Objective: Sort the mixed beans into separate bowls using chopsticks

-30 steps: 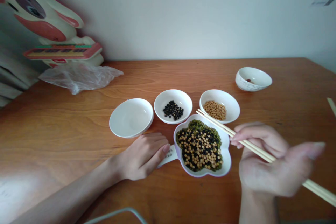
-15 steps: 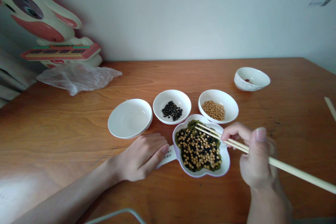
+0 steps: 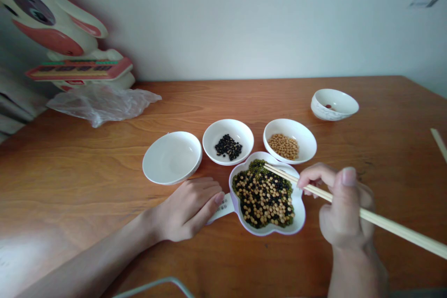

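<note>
A white, lavender-rimmed flower-shaped dish [image 3: 298, 216] holds mixed black beans, yellow soybeans and small green beans. My left hand [image 3: 193, 207] is closed over the dish's handle [image 3: 223, 207], which carries a white label with printed characters. A pair of wooden chopsticks [image 3: 391, 226] is in my closed right hand [image 3: 344, 209]. Their tips meet over the upper part of the dish, near the green beans; whether a bean sits between them is too small to tell. Behind the dish stand a white bowl [image 3: 246, 135] of black beans and another white bowl [image 3: 309, 139] of soybeans.
An empty white bowl [image 3: 171, 158] stands beyond my left hand. Farther back right is a patterned white bowl [image 3: 321, 108] with something small and reddish inside. A clear plastic bag [image 3: 108, 104] lies before a cow-shaped toy keyboard [image 3: 80, 67]. Another pale stick [image 3: 439, 143] lies far right.
The chopstick tips have closed together and shifted slightly right over the dish. My left hand stays on the handle.
</note>
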A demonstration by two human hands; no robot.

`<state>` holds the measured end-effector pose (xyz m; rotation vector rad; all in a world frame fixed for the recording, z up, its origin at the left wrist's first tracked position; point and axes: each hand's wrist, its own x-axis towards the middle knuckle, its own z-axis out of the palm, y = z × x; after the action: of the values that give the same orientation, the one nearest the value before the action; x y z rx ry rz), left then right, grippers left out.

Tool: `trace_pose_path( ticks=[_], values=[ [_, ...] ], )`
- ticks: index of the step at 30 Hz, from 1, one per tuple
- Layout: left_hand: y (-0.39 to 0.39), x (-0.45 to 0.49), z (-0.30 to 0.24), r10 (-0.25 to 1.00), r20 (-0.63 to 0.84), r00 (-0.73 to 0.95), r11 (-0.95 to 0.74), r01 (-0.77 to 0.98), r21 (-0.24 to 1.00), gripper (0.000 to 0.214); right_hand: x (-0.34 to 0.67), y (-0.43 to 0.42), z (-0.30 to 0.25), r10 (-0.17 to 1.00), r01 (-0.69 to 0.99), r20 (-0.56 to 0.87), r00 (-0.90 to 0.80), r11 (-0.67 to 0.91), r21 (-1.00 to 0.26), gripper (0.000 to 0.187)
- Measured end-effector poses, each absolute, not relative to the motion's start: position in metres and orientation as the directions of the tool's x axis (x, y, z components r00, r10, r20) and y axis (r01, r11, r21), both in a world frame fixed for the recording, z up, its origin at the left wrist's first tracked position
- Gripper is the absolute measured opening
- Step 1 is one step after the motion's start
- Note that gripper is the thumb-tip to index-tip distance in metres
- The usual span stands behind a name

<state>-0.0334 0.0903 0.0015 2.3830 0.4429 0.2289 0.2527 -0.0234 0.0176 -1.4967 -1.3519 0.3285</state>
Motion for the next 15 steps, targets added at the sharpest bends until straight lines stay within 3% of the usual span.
trace_pose_path(
  ticks=[15],
  values=[
    [0.0901, -0.0329, 0.0038, 0.379, 0.051, 0.924, -0.708, 0.254, 0.659, 0.032, 0.2514, -0.0225, 0.0175, 0.867, 0.551, 0.387, 0.313, 0.166, -0.818, 0.066]
  ],
)
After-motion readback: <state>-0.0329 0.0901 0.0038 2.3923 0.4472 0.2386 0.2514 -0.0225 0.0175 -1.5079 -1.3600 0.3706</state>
